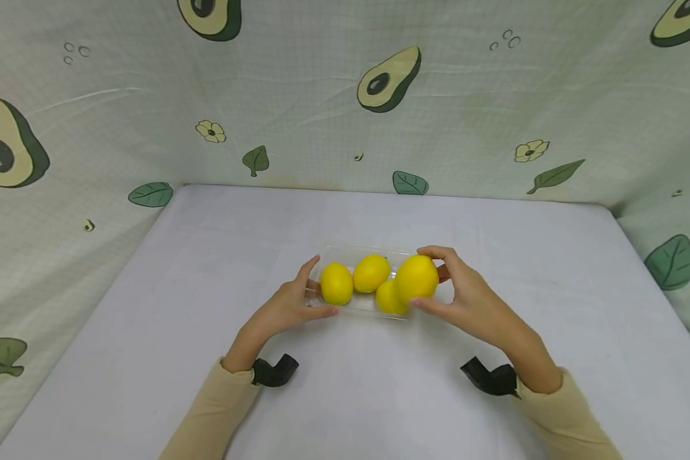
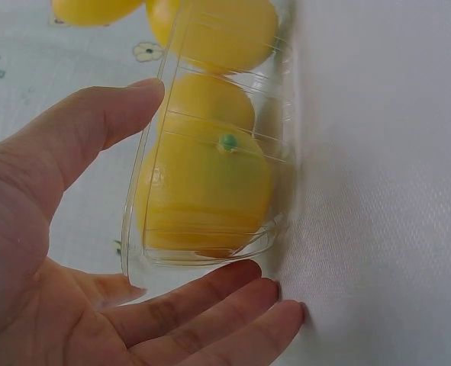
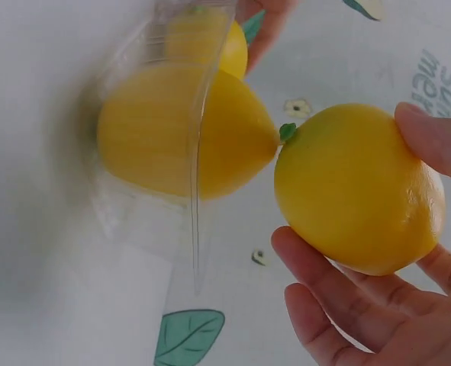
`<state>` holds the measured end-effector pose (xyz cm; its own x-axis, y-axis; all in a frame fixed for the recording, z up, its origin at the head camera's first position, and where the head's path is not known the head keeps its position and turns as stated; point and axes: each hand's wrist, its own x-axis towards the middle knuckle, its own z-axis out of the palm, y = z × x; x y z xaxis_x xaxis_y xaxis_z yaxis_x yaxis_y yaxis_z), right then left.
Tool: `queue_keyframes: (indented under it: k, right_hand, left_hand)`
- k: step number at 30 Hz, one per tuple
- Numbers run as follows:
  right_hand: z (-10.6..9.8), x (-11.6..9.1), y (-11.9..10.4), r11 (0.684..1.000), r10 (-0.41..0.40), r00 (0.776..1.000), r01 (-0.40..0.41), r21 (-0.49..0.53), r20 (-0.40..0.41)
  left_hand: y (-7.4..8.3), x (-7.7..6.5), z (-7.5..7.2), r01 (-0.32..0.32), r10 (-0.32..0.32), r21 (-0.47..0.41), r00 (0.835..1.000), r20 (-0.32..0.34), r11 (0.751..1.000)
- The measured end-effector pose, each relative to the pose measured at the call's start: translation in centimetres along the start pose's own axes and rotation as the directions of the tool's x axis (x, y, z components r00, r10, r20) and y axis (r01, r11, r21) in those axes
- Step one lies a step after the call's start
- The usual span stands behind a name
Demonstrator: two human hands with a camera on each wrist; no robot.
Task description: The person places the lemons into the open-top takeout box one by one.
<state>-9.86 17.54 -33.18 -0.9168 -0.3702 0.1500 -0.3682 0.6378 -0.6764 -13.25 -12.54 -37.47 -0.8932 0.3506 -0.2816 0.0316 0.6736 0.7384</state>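
Observation:
A clear plastic container [image 1: 361, 305] lies on the white table with three yellow lemons in it: one at its left end [image 1: 336, 283], one in the middle [image 1: 371, 273] and one toward the right [image 1: 390, 298]. My left hand [image 1: 290, 306] holds the container's left end, its thumb [image 2: 122, 107] on the rim and its fingers around the end wall. Between the thumb and fingers of my right hand [image 1: 468, 300] is another lemon [image 3: 355, 191], held above the container's right end. Its green tip points at the lemon inside [image 3: 179, 130].
White cloth covers the table [image 1: 345, 396]. Behind it and at both sides hangs a curtain [image 1: 310, 96] printed with avocados, leaves and flowers. A black strap piece [image 1: 276, 370] sits at the left wrist, and a similar strap piece [image 1: 491, 377] at the right.

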Motion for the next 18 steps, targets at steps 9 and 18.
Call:
queue_keyframes:
  k: [9,18]
  right_hand:
    - [1.9,0.2,-0.4,0.996,-0.080,0.996,0.082,0.047,-0.035]
    - [4.6,0.7,-0.8,0.981,-0.178,0.982,0.182,0.066,-0.058]
  left_hand:
    - [0.0,-0.1,0.0,-0.010,0.010,-0.001,1.000,-0.001,1.000]
    - [0.1,-0.2,0.1,-0.007,0.007,0.001,1.000,-0.010,1.000]
